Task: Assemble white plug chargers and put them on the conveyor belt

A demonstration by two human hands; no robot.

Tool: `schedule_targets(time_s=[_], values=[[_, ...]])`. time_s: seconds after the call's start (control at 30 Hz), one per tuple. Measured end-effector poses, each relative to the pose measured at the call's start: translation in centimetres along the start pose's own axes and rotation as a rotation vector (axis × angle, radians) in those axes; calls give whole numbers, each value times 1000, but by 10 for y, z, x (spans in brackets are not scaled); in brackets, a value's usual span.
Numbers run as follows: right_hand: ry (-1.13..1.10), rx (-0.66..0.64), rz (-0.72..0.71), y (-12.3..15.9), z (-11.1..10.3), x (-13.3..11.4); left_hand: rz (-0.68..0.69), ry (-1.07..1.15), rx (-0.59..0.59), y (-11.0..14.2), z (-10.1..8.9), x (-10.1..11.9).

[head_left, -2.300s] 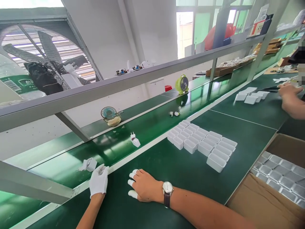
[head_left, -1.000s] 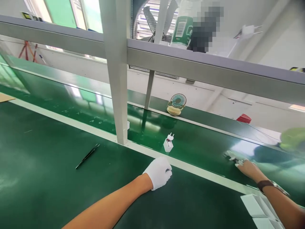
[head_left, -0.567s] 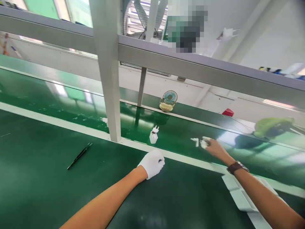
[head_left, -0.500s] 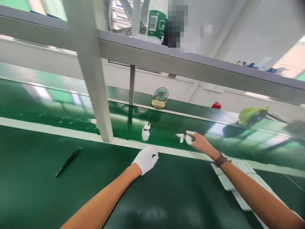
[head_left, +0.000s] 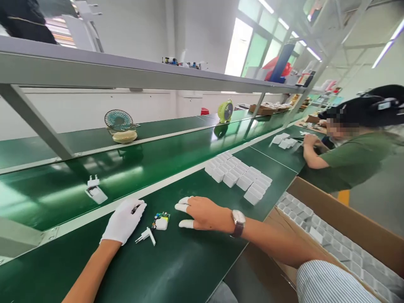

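My left hand [head_left: 123, 221], in a white glove, rests on the green bench with its fingers curled closed. A small dark patch shows between thumb and fingers; I cannot make out what it is. My right hand [head_left: 205, 213], white covers on its fingertips, hovers open with fingers apart and nothing between them. Between the hands lies a small circuit board [head_left: 161, 222] with coloured parts. Just below it is a white two-pin plug piece [head_left: 147, 236], close to the board. Farther left, on the shiny green belt, sits a white plug adapter [head_left: 96, 191].
White plastic housings [head_left: 238, 172] stand in rows beyond my right hand. A cardboard box [head_left: 347, 202] of similar pieces is at right. A co-worker [head_left: 356, 147] sits farther along. Small fans [head_left: 120, 124] stand behind the belt; a shelf [head_left: 142, 75] crosses above.
The view has swung right. My right hand, earlier at a white plug piece over the belt, is now open above the bench. The plug piece and circuit board lie between my hands.
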State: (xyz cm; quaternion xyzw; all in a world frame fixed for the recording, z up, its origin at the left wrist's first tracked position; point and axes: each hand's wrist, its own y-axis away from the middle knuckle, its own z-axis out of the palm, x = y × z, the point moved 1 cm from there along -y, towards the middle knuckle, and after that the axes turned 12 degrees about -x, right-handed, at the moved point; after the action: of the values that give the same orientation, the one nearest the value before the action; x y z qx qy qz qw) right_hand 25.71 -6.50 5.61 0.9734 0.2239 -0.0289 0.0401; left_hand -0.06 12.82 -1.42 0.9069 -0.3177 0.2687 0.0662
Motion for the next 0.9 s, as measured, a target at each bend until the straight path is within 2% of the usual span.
schedule_targets(time_s=[0.1, 0.17, 0.27, 0.37, 0.47, 0.6, 0.7, 0.8, 0.9], values=[[-6, 42, 260, 61, -12, 23, -51, 52, -62, 3, -1, 6], [41, 37, 533, 103, -13, 39, -82, 71, -85, 6, -3, 10], [126, -71, 902, 158, -4, 57, -103, 87, -134, 9, -5, 16], [141, -104, 1018, 191, 9, 66, -91, 98, -227, 10, -4, 23], [121, -92, 1004, 199, 19, 67, -66, 101, -312, 10, 1, 32], [79, -35, 884, 177, 21, 63, -28, 100, -332, 16, 4, 47], [31, 53, 721, 140, 19, 55, -33, 113, -371, 28, 0, 62], [-43, 167, 469, 89, 14, 38, -35, 148, -429, 43, -4, 77], [-59, 194, 190, 31, 6, 14, -81, 196, -308, 58, -9, 83]])
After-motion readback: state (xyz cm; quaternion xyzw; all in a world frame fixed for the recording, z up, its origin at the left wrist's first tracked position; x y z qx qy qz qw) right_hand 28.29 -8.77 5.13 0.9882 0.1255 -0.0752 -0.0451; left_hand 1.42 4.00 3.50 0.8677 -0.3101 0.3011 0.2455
